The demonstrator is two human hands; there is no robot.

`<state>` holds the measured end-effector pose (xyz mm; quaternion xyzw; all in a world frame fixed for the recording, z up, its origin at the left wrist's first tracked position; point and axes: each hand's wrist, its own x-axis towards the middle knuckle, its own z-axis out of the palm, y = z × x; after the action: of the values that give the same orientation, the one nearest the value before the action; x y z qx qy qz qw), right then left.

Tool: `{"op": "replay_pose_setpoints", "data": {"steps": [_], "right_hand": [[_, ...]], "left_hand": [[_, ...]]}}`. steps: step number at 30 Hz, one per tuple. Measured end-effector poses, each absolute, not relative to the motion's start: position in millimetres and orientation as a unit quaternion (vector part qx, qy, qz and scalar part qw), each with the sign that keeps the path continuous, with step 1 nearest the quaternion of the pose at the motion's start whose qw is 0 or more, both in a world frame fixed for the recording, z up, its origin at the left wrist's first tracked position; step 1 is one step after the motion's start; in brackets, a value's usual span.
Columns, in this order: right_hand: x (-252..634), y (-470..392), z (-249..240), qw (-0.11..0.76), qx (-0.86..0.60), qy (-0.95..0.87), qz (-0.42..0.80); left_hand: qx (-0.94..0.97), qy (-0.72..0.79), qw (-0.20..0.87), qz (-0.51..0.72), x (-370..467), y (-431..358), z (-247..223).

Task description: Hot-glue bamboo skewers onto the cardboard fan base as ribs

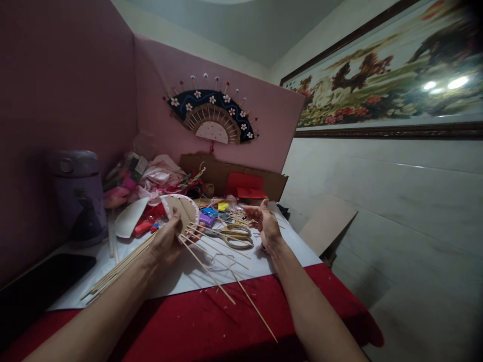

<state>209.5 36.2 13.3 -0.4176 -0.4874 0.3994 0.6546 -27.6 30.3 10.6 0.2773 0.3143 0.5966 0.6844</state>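
Observation:
My left hand (175, 236) grips a half-round cardboard piece (184, 213) with a white, red-dotted rim. Several thin bamboo sticks (215, 246) fan out from its lower edge toward the right and toward me. My right hand (263, 223) is raised over the right side of the white sheet, fingers apart, with nothing visible in it. Between the hands lies a pair of scissors (237, 236) with yellowish handles. A bundle of bamboo sticks (121, 269) rests on the sheet, partly covered by my left forearm.
A purple bottle (77, 196) and a dark phone (64, 276) are at the left. Blue clay packs (210, 212) and red packets (143, 227) lie behind my hands. A decorated fan (211, 115) hangs on the pink board. White paper (181, 281) covers part of the red cloth (181, 327).

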Motion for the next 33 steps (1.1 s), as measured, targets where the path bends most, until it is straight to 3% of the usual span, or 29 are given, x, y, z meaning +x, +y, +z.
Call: {"op": "replay_pose_setpoints", "data": {"steps": [9, 26, 33], "right_hand": [[199.8, 28.7, 7.5, 0.530, -0.399, -0.592, 0.458], [196.9, 25.9, 9.9, 0.514, -0.392, -0.600, 0.471], [194.2, 21.5, 11.5, 0.464, -0.410, -0.630, 0.469]], "left_hand": [[0.292, 0.342, 0.640, 0.623, -34.3, 36.6, 8.3], [0.312, 0.344, 0.631, 0.621, -35.0, 37.7, 5.7], [0.301, 0.353, 0.618, 0.634, -31.5, 33.7, 8.5]]}}
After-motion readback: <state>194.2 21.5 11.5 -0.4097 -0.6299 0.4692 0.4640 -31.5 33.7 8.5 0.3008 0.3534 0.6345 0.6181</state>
